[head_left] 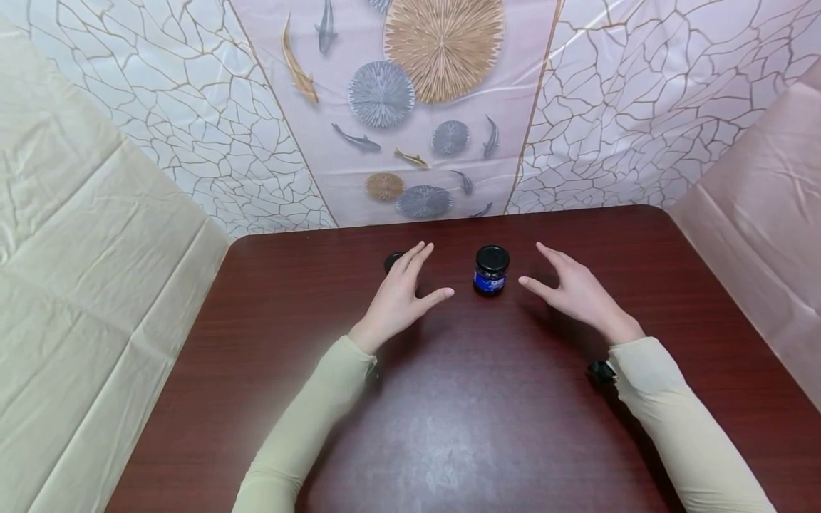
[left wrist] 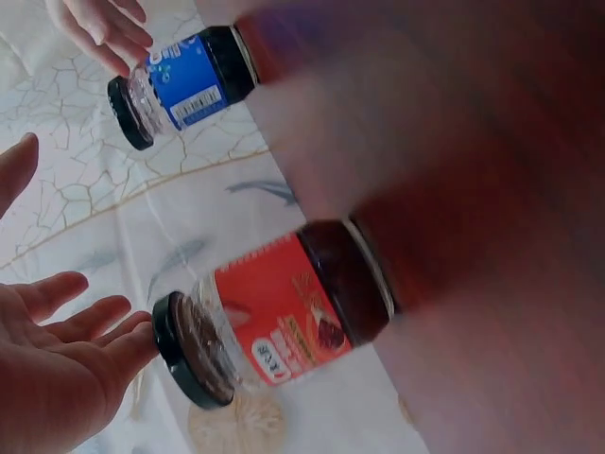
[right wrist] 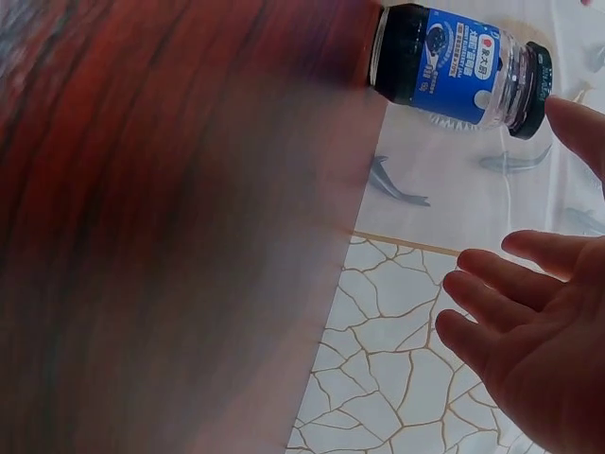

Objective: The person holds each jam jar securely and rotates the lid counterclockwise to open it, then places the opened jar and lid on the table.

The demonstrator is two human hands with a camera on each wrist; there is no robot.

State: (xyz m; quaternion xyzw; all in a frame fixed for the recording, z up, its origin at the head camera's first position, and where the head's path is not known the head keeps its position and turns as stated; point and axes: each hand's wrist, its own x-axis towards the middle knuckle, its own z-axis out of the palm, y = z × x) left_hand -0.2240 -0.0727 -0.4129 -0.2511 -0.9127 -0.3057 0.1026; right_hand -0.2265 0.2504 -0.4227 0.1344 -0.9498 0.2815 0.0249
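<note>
Two lidded glass jars stand upright on the table. One has a blue label and a black lid [head_left: 492, 258]; this blue-labelled jar [head_left: 490, 282] stands between the two hands. My left hand [head_left: 399, 296], fingers extended and thumb spread, is over the table in front of the other jar, hiding most of it in the head view. In the left wrist view that second jar [left wrist: 284, 317] shows a red label and dark contents, with the fingertips near its lid. To the right of the blue-labelled jar, my right hand [head_left: 580, 291] is held with fingers apart, gripping nothing.
The dark red-brown wooden table [head_left: 442, 399] has rounded far corners. Behind it hangs a patterned cloth [head_left: 442, 142] with fish and round motifs. Pale cloth walls [head_left: 77, 285] border both sides. A small black device [head_left: 601, 372] sits at the right wrist.
</note>
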